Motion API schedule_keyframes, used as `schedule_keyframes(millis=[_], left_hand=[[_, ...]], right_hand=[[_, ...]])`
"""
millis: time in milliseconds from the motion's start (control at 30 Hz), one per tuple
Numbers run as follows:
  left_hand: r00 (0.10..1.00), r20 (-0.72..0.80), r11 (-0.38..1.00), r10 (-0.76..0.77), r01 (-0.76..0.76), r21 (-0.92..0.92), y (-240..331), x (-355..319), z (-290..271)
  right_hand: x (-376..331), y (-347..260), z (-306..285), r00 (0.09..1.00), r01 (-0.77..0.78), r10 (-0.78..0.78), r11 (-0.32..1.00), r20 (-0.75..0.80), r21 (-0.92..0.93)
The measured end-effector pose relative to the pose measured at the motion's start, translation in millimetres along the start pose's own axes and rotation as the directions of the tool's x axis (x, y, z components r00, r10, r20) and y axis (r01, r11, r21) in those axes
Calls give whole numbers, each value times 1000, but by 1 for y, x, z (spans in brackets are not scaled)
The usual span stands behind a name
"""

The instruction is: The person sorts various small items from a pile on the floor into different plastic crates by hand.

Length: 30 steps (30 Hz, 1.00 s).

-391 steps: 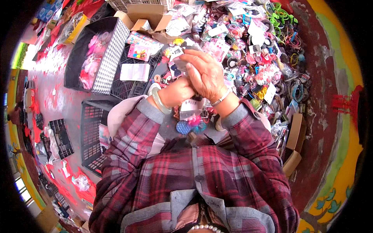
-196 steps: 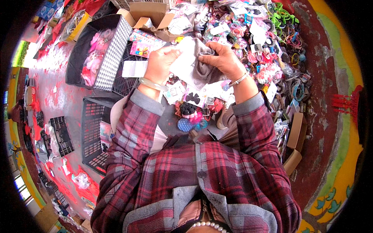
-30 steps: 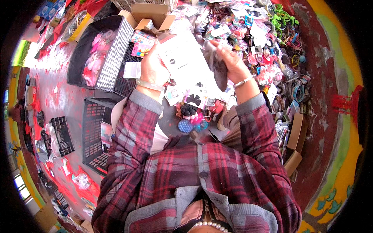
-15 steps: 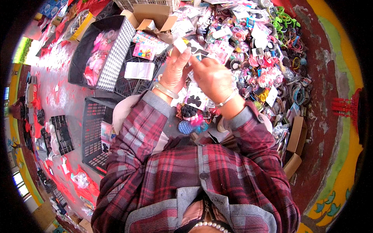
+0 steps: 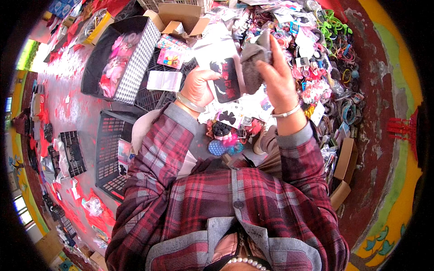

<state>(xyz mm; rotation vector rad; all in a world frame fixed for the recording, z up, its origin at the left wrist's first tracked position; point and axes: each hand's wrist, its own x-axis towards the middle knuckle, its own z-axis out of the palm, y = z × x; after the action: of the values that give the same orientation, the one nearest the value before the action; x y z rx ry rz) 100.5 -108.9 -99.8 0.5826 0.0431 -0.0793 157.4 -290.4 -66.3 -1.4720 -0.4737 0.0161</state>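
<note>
My left hand (image 5: pixel 197 87), wearing a pale bangle, is closed on the edge of a flat card (image 5: pixel 225 83) with a white border and a black printed panel, its thumb lying on the front. To its right my right hand (image 5: pixel 281 86) is raised, with a grey-brown soft, cloth-like piece (image 5: pixel 253 65) pinched between thumb and fingers. This piece hangs close beside the card; whether they touch I cannot tell. Below both hands lie a white card with black bow shapes (image 5: pixel 227 114) and a bunch of dark hair ties (image 5: pixel 220 128).
A large heap of hair accessories (image 5: pixel 312 86) spreads ahead and to the right. On the left stand a black box with a houndstooth side (image 5: pixel 138 58) holding pink items, a black plastic crate (image 5: pixel 108 151) and an open cardboard box (image 5: pixel 185 18). Another cardboard box (image 5: pixel 346 158) is at right.
My hands were close together around a small white thing. My right hand has moved right and holds the grey-brown piece; the black-panelled card now shows in my left hand.
</note>
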Motion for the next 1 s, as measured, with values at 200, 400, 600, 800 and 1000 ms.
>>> schedule_keyframes(millis=[200, 400, 600, 800, 1000], left_hand=[[976, 155, 986, -153, 139, 95, -15, -9, -3], [967, 197, 798, -159, 9, 602, -21, -3, -7], [928, 328, 822, -175, -45, 567, -17, -2, 3], [980, 164, 984, -114, 88, 154, -1, -8, 15], [994, -24, 994, -102, 101, -50, 6, -1, 2]], right_hand=[[-20, -12, 42, 805, 590, -436, 656, 401, -470], [-18, -14, 37, 799, 586, -489, 507, 349, -632], [-3, 2, 18, 844, 475, -483, 474, 233, -741], [15, 25, -12, 916, 309, -389, 525, 100, -793], [17, 15, -22, 955, 66, -136, 964, -262, -259]])
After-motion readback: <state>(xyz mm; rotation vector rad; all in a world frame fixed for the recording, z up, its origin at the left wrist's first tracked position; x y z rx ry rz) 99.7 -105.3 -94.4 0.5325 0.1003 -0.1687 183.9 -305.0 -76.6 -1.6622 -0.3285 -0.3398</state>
